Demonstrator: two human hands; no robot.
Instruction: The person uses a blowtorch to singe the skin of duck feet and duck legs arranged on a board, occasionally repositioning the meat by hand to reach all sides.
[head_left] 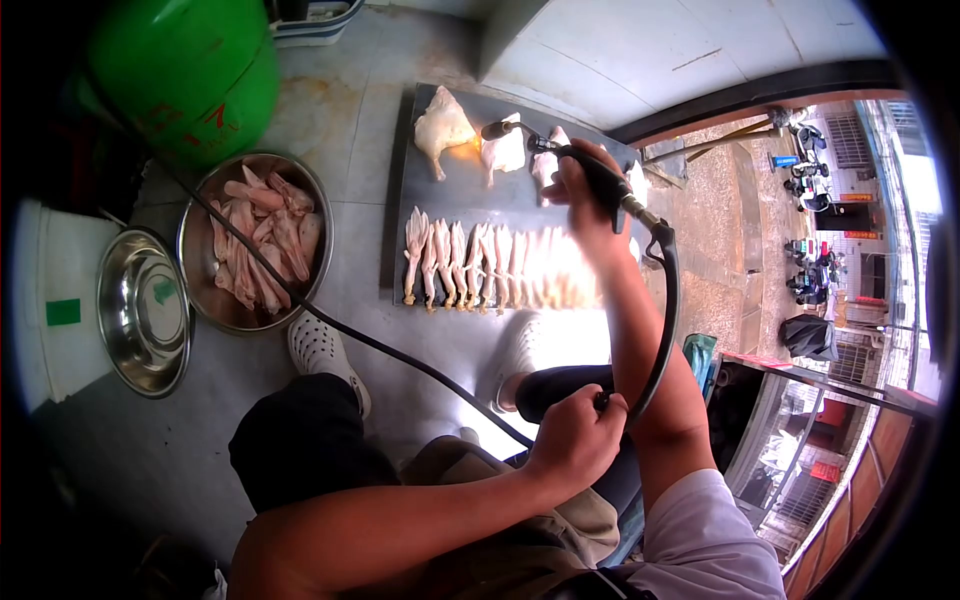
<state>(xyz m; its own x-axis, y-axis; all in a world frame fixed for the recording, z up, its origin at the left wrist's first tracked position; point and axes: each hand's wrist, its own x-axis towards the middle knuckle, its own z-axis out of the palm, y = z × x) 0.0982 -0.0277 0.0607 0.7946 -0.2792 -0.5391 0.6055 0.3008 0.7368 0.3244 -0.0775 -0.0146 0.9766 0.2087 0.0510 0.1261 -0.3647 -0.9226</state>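
My right hand (598,195) is closed around the handle of a gas torch (535,143). The torch nozzle points left over a dark board (400,245), and an orange glow shows beside a poultry leg (442,125). A second poultry leg (503,153) lies just below the nozzle, with more partly hidden behind my hand. Along the board's near side runs a row of narrow pale poultry pieces (458,262), its right end washed out by light. My left hand (580,437) is a fist at my lap, closed on the torch's black hose (672,330).
A steel basin (325,270) holding raw poultry pieces (265,235) stands left of the board, with a shiny steel bowl (145,310) beside it. A green bucket (190,80) is behind. The hose crosses above the basin. My shoes (325,355) are near the board; an opening at right shows a street.
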